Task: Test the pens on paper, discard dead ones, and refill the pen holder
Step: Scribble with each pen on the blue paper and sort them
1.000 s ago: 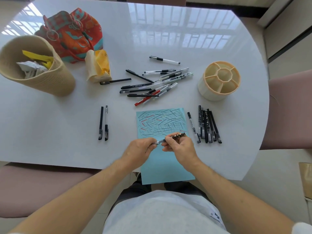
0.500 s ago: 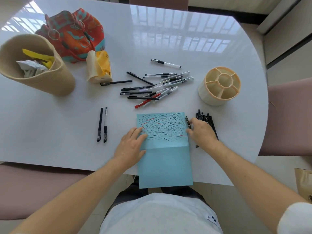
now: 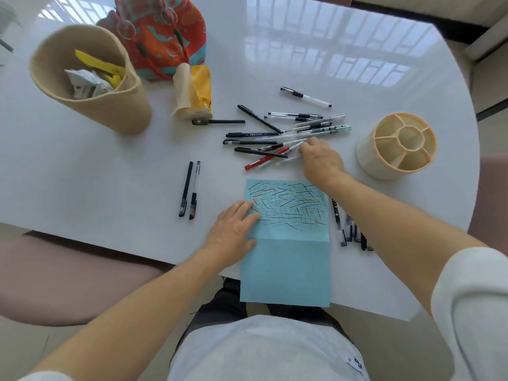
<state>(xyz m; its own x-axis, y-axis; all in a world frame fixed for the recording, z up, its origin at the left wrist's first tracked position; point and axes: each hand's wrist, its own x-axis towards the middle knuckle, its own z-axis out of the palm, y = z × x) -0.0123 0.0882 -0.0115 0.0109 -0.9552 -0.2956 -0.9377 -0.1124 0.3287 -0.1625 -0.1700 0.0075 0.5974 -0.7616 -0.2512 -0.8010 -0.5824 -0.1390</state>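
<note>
A blue paper (image 3: 286, 259) covered in black and red test strokes lies at the table's near edge. My left hand (image 3: 233, 229) rests flat on its left side, fingers apart. My right hand (image 3: 320, 158) is at the right end of a loose pile of pens (image 3: 275, 136), its fingertips touching a clear pen there; whether it grips the pen I cannot tell. A row of tested pens (image 3: 349, 229) lies right of the paper, partly hidden by my right forearm. Two black pens (image 3: 188, 191) lie left of the paper. The cream pen holder (image 3: 398, 147) stands with nothing in it at the right.
A beige bin (image 3: 110, 105) with crumpled paper and yellow scraps stands at the far left. Behind it sit an orange patterned bag (image 3: 162, 34) and a yellow tissue pack (image 3: 195, 92). Pink chairs flank the white table (image 3: 82, 174).
My right hand set the patterned pen down in the row at the right, then moved up to the pen pile. My left hand let go of the pen and settled flat on the paper.
</note>
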